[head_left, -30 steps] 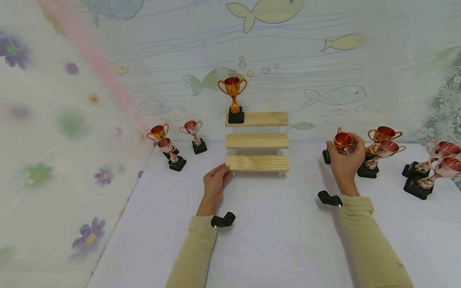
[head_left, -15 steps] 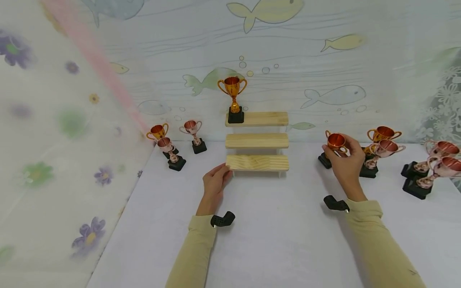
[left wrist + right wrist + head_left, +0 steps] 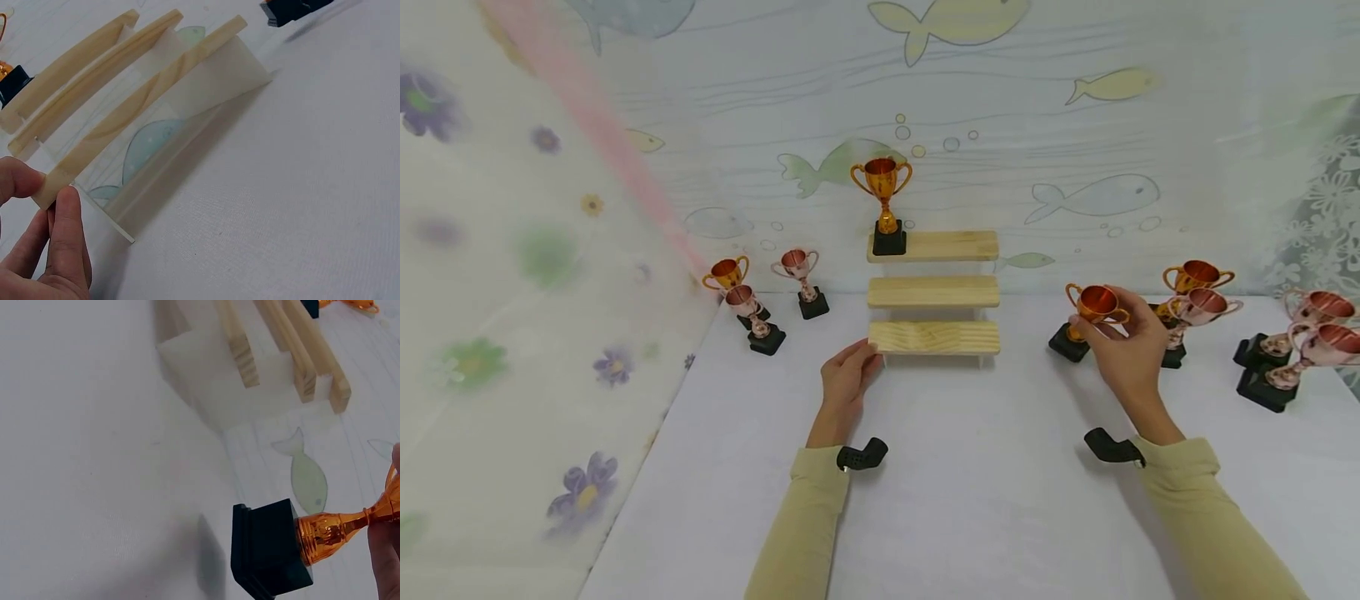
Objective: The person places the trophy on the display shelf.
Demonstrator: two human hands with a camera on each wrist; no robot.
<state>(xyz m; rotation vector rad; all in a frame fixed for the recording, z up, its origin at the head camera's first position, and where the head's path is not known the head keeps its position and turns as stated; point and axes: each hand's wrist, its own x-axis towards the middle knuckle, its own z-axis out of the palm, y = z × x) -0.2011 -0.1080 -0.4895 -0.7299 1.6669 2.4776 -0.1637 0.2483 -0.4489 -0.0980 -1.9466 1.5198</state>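
A three-step display stand [image 3: 934,338] with wooden shelves stands in the middle of the table. My left hand [image 3: 844,385] pinches the left end of its lowest shelf between thumb and fingers, as the left wrist view shows. On the left end of the top shelf stands a gold trophy [image 3: 889,239] with a black base. To the right of the stand, my right hand [image 3: 1129,350] holds another gold trophy [image 3: 1096,305] by its cup and stem. That trophy is tilted, its black base [image 3: 269,550] off the table in the right wrist view.
At the left stand a gold trophy [image 3: 727,273] and two rose-gold trophies [image 3: 795,265]. Behind my right hand are a gold trophy [image 3: 1198,277] and a rose-gold trophy [image 3: 1204,307]. Two more rose-gold trophies [image 3: 1330,345] stand at the far right. A fish-patterned backdrop [image 3: 1097,150] rises behind.
The gold trophy in my right hand has moved left and slightly toward me, and its mouth faces me less. My left hand stays at the shelf end.
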